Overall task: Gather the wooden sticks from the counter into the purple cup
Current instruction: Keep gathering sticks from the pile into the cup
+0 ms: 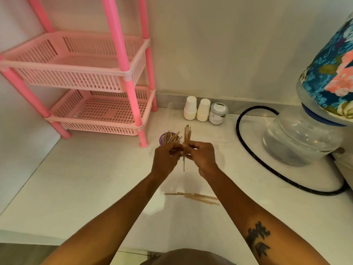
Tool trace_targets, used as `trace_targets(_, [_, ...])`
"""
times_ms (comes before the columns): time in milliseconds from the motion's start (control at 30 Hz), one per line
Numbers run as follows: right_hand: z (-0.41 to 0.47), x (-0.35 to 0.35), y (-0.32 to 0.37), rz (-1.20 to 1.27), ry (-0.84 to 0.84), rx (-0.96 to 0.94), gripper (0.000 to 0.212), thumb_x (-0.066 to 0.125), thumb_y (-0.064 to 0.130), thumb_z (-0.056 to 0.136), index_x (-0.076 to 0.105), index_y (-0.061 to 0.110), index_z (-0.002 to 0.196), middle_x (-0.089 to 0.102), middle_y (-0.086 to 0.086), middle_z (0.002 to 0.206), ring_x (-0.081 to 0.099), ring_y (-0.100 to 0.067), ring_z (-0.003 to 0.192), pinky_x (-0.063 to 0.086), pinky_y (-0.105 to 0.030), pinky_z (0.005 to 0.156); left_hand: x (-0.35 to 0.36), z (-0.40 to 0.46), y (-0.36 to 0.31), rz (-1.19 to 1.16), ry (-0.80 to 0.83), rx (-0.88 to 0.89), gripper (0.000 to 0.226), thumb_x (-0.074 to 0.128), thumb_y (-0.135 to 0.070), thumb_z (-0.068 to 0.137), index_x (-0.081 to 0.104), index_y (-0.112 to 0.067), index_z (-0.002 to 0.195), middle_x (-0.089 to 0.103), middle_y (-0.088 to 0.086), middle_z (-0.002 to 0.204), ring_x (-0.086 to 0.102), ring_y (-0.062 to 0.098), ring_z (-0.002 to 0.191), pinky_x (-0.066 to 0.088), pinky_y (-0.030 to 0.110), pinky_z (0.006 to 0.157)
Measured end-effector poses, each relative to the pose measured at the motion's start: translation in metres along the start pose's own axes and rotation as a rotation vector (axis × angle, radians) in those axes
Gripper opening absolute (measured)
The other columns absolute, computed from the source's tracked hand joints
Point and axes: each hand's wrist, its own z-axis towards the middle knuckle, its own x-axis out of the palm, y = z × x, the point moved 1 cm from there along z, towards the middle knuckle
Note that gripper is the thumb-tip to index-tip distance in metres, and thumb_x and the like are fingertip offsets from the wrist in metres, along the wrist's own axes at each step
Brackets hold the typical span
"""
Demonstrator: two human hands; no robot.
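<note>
Above the counter (95, 188), both hands are pinching an upright bundle of sticks (186, 138): left hand (165, 159), right hand (202, 159), beside the purple cup (162, 139).

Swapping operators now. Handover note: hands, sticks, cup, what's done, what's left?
Right hand grips an upright bundle of sticks beside the cup.
Left hand pinches at the same bundle, in front of the cup.
Done: the cup already holds many sticks.
Left: drop the held bundle in, then collect the loose sticks lying on the counter nearer the person.
</note>
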Motion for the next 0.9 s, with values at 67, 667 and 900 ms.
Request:
trace_targets(67, [0.007,0.006,0.008,0.036,-0.008,-0.009,0.017,0.081,0.012,0.087,0.082,0.014,0.104,0.081,0.004,0.086,0.079,-0.020,0.078,0.066,-0.034,0.076,-0.006,0.012,-0.007,0.050,-0.010,0.058,0.022,0.080,-0.005,0.086,0.077,-0.012,0.107,0.080,0.000,0.094,0.075,0.010,0.085,0.060,0.023,0.082])
trace_targets(667, [0.057,0.064,0.035,0.072,-0.168,0.027,0.028,0.081,0.028,0.088,0.079,0.020,0.114,0.077,0.018,0.084,0.077,-0.009,0.082,0.063,-0.033,0.088,-0.044,0.096,-0.008,0.302,-0.038,0.166,0.014,0.072,-0.006,0.090,0.076,-0.010,0.103,0.078,0.002,0.094,0.074,0.016,0.086,0.060,0.027,0.081])
trace_targets(900, [0.054,0.075,0.011,-0.076,-0.150,0.044,0.030,0.079,0.033,0.089,0.079,0.019,0.116,0.081,0.004,0.102,0.076,-0.012,0.089,0.062,-0.034,0.091,-0.045,0.090,0.018,0.293,0.027,0.033,0.014,0.073,-0.008,0.091,0.076,-0.016,0.102,0.077,-0.005,0.093,0.072,0.006,0.085,0.056,0.013,0.075])
